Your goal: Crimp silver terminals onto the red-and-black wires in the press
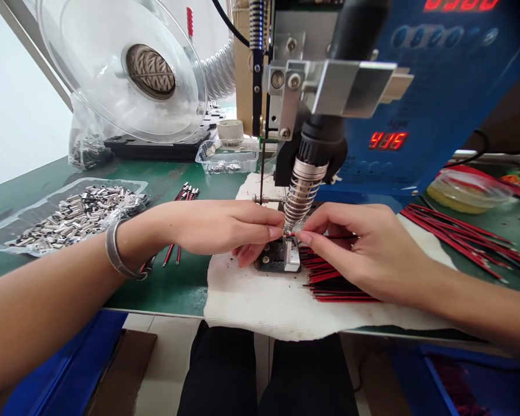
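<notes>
My left hand (225, 225) reaches in from the left, its thumb and fingers pinched together at the tip of a soldering iron (305, 188). Whatever sits in that pinch is mostly covered by the fingers. From the other side, my right hand (368, 245) pinches a thin red and black wire (342, 237), whose end meets the left fingertips under the iron. Just below is a small metal block (292, 257) on a dark base. A bundle of red and black wires (329, 286) lies on the white cloth (251, 312), partly beneath my right hand.
A clear tray (8, 240) of metal connector shells stands at left, near several wired pieces (179, 231). Behind are a clear fume hood (99, 86) and a small plastic tray (227, 159). The blue soldering machine (416, 104) rises close ahead; more wires (459, 237) lie right.
</notes>
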Demonstrator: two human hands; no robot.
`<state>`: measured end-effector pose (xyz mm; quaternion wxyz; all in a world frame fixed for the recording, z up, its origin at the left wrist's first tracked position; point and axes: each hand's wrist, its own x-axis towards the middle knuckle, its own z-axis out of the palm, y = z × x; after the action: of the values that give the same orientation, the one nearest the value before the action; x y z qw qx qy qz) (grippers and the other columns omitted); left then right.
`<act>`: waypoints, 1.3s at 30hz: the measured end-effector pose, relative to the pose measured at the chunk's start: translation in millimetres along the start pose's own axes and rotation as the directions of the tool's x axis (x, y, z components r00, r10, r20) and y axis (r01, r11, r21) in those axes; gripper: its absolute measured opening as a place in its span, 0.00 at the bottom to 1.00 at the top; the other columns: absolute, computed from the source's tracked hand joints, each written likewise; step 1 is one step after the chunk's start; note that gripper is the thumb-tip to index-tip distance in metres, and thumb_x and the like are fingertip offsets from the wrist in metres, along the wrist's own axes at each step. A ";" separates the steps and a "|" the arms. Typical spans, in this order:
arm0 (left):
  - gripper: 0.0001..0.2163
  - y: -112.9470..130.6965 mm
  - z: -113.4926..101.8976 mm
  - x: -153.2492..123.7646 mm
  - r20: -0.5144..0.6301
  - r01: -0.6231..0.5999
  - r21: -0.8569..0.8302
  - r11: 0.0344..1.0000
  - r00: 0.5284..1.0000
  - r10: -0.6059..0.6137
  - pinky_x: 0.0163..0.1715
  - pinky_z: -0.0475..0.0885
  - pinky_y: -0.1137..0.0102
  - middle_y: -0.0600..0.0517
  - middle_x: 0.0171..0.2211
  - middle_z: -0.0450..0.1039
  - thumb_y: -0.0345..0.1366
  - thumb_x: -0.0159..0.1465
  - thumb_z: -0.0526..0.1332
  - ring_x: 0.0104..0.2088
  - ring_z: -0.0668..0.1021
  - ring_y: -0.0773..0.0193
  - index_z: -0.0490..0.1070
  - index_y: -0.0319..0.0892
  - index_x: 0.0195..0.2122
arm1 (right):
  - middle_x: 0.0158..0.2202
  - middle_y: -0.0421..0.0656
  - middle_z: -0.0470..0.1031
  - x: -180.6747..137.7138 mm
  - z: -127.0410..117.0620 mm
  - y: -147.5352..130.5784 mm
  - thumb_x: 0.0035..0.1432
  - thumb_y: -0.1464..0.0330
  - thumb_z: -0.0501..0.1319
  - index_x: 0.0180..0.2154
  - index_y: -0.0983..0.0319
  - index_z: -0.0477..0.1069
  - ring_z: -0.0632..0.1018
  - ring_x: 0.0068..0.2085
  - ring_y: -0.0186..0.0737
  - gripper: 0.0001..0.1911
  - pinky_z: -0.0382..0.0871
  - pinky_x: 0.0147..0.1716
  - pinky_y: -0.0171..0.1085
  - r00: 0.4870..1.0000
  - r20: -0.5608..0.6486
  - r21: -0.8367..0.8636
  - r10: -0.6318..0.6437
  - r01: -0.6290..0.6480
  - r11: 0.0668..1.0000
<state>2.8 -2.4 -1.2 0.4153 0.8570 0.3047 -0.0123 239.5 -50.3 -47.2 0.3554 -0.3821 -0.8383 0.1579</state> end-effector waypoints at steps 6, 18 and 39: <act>0.16 1.1 -1.4 -1.4 -0.019 0.005 0.004 1.000 1.000 -0.005 0.42 0.73 0.66 0.50 0.28 0.75 0.39 0.77 0.51 0.33 0.77 0.60 0.69 0.43 0.32 | 0.24 0.35 0.76 0.9 -0.1 -0.5 0.66 0.72 0.64 0.32 0.59 0.76 0.69 0.21 0.32 0.08 0.62 0.22 0.35 1.000 -0.001 -0.009 -0.015 0.015 1.000; 0.16 0.1 -2.4 -1.3 -0.001 -0.005 0.000 1.000 1.000 0.005 0.42 0.73 0.65 0.50 0.28 0.74 0.38 0.76 0.53 0.32 0.76 0.60 0.69 0.43 0.31 | 0.25 0.36 0.77 0.9 0.7 -0.2 0.66 0.72 0.64 0.32 0.58 0.75 0.71 0.23 0.34 0.08 0.64 0.23 0.36 1.000 0.000 0.008 -0.004 0.004 1.000; 0.16 -4.9 -3.6 1.6 0.010 0.001 -0.048 0.999 1.000 0.000 0.39 0.74 0.66 0.50 0.28 0.73 0.38 0.77 0.54 0.32 0.76 0.60 0.69 0.42 0.30 | 0.26 0.35 0.77 0.0 1.1 2.1 0.68 0.71 0.64 0.34 0.60 0.76 0.71 0.23 0.31 0.07 0.65 0.26 0.35 0.999 -0.013 -0.020 -0.047 0.047 0.999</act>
<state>0.6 3.4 -2.7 0.4373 0.8467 0.3030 -0.0094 239.9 -48.9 -49.1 0.3609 -0.3666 -0.8462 0.1388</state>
